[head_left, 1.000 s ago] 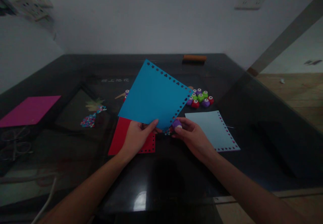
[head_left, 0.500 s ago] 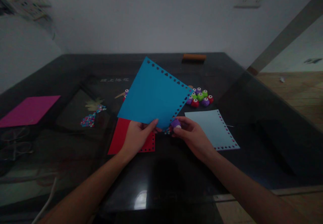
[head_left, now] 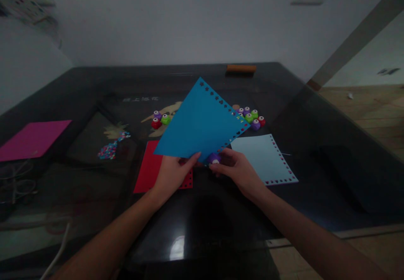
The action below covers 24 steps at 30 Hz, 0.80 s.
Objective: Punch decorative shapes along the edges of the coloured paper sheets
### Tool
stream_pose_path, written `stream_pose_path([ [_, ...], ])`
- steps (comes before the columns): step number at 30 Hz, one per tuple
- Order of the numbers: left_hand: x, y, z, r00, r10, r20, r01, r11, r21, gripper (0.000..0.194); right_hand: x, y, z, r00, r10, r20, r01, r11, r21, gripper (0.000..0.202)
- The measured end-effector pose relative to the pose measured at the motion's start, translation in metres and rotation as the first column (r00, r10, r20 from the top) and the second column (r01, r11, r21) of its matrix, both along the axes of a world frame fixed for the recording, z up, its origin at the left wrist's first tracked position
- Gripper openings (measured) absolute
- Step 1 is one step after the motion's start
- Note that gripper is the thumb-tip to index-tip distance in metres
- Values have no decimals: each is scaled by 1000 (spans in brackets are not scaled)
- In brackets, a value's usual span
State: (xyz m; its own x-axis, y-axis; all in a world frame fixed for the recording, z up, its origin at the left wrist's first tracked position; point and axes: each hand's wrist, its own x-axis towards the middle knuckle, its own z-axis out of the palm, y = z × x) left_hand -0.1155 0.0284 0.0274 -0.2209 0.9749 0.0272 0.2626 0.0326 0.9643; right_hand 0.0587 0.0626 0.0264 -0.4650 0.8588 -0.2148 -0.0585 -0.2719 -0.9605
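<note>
both hands closed at the near corner of a raised blue sheet

the left hand (head_left: 172, 175) has its grip closed on the blue sheet (head_left: 202, 124), thumb on top. the right hand (head_left: 241, 170) has its grip closed around a purple punch (head_left: 214, 158) at the sheet's near right edge; whether paper sits inside its slot is hidden. the sheet is above the table (head_left: 221, 229), one corner pointing to the wall (head_left: 176, 23), its longer diagonal running left to right. small cutouts line its two right-hand edges. the punch's white end faces the person; its long axis is unclear.

the red sheet (head_left: 147, 166) lies partly behind the left hand, the pale blue sheet (head_left: 260, 154) beyond the right. farther off are the left punches (head_left: 160, 119) and right punches (head_left: 254, 118). confetti (head_left: 107, 150) lies loose at left, near a magenta sheet (head_left: 34, 140); a brown roll (head_left: 241, 68) lies by the wall.
</note>
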Motion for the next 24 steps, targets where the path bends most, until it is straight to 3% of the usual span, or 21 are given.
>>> stream_pose_path([
  [5,-1,0,4,975,49,-217,-35,997,70,11,-1,0,3,1000,-10,-6,9,999,-35,30],
  [10,0,-1,6,980,68,-184,-67,998,12,14,-2,0,2,999,-37,12,38,996,-76,31],
  [24,0,-1,4,970,55,-237,-48,998,37,15,-1,-1,1,999,-33,26,34,998,-55,32],
])
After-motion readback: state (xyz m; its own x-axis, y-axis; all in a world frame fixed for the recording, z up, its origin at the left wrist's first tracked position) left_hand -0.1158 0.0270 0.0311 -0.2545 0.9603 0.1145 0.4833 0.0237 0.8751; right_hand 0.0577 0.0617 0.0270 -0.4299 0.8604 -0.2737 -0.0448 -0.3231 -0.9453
